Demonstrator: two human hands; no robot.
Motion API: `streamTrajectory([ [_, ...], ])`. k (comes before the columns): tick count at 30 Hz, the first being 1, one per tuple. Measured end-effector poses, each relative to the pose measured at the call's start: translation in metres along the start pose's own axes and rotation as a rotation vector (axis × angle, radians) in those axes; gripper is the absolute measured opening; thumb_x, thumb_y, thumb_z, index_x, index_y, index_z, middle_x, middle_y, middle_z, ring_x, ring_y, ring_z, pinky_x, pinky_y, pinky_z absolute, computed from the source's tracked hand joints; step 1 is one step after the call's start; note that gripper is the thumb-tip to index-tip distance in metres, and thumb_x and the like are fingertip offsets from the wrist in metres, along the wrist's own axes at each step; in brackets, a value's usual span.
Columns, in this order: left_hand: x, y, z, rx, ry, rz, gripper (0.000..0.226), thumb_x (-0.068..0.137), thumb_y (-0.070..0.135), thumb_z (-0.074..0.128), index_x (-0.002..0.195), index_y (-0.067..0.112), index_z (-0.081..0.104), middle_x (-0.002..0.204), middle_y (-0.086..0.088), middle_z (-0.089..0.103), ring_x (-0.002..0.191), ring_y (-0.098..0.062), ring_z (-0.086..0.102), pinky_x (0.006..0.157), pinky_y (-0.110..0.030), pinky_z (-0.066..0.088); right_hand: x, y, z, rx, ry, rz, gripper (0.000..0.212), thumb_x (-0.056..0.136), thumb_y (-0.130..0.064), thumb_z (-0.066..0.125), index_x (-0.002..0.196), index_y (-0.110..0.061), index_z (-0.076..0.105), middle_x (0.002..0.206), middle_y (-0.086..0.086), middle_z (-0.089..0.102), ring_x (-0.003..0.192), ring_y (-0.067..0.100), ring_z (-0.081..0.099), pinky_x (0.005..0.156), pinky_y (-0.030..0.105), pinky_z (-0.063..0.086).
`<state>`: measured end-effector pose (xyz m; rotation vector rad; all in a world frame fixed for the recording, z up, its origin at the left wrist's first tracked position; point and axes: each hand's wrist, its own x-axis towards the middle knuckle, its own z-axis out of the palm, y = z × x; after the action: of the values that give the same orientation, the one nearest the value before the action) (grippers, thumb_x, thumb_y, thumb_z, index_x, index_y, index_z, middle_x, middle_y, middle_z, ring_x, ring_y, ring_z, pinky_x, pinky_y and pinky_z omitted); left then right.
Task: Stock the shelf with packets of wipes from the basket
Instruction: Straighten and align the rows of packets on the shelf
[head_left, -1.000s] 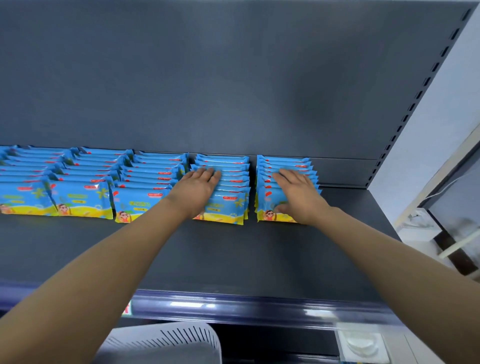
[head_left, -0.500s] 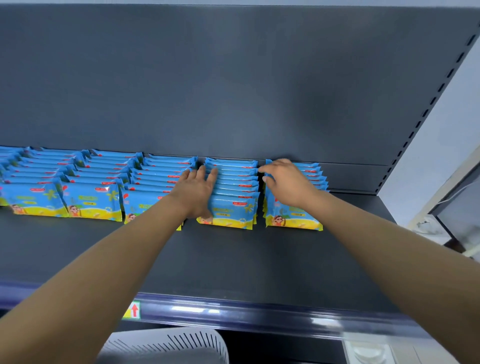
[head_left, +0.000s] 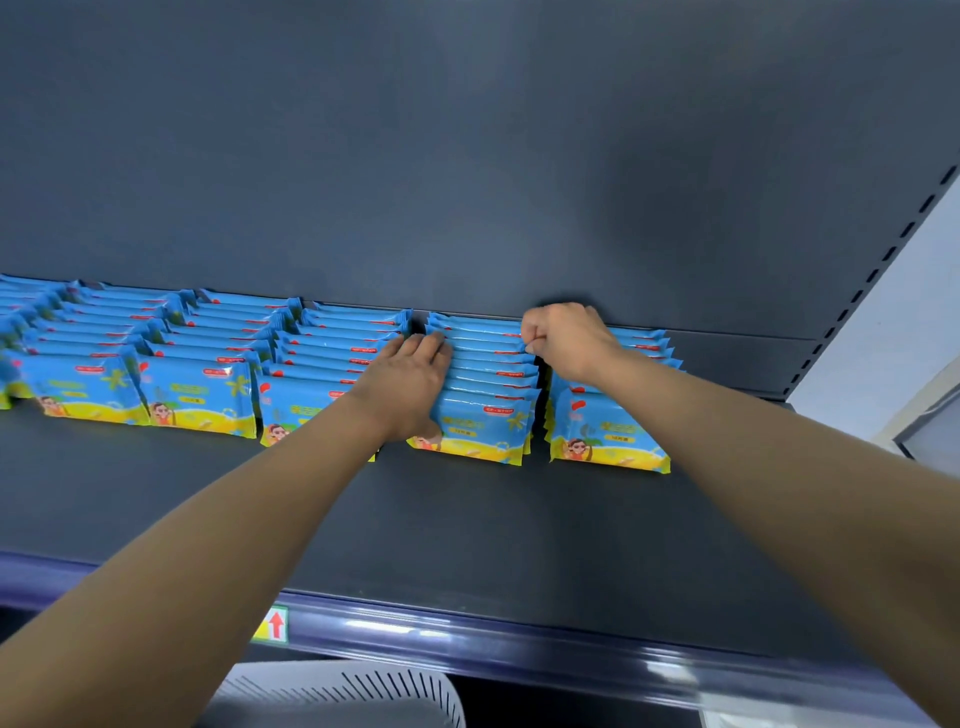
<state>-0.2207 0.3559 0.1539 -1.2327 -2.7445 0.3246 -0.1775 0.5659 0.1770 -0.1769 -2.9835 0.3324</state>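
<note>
resting flat on the second row of packets (head_left: 483, 395) from the right, the left grip (head_left: 410, 379) had its fingers straight and pressed together. the right grip (head_left: 566, 338), at 1 o'clock from it, was curled tight over the back packets of the end row (head_left: 608, 431), seemingly pinching them. more rows of packets (head_left: 156, 358) lined the back of the shelf (head_left: 467, 530) toward 9 o'clock. the white basket (head_left: 337, 696) sat at 6 o'clock, below the shelf edge.

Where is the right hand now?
Head view, right of centre: the right hand is curled at the rear of the rightmost row of packets, by the back panel.
</note>
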Motion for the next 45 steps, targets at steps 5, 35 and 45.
streamTrajectory([
  [5,0.000,0.000,0.001,-0.013,-0.003,0.002,0.107,0.069,0.050,0.072,0.146,0.004,0.012,0.150,-0.010,0.018,0.139,-0.026,0.018,0.116,-0.034,0.011,0.001,0.004,0.003,0.054,-0.012,-0.013,0.010,0.089,-0.006,0.057,0.094,-0.015,0.060,0.097,0.007,0.066,0.094,0.030,0.057,0.086,0.037,0.049],
  [35,-0.007,-0.002,0.000,-0.029,-0.058,-0.038,0.119,0.070,0.055,0.070,0.147,0.007,-0.006,0.156,-0.011,-0.001,0.144,-0.027,0.002,0.117,-0.039,-0.001,-0.021,-0.009,-0.014,-0.044,0.094,-0.080,0.016,0.091,-0.004,0.043,0.090,-0.011,0.057,0.092,0.008,0.064,0.089,0.027,0.054,0.079,0.036,0.042],
  [45,-0.061,-0.078,0.009,-0.022,-0.111,-0.226,0.117,0.072,0.046,0.073,0.148,0.013,-0.010,0.156,-0.007,-0.002,0.145,-0.021,0.000,0.118,-0.039,-0.002,-0.036,-0.059,0.005,-0.146,-0.074,-0.205,0.076,0.081,-0.056,0.060,0.139,-0.014,0.037,0.142,0.004,0.040,0.131,0.025,0.032,0.104,0.040,0.029],
])
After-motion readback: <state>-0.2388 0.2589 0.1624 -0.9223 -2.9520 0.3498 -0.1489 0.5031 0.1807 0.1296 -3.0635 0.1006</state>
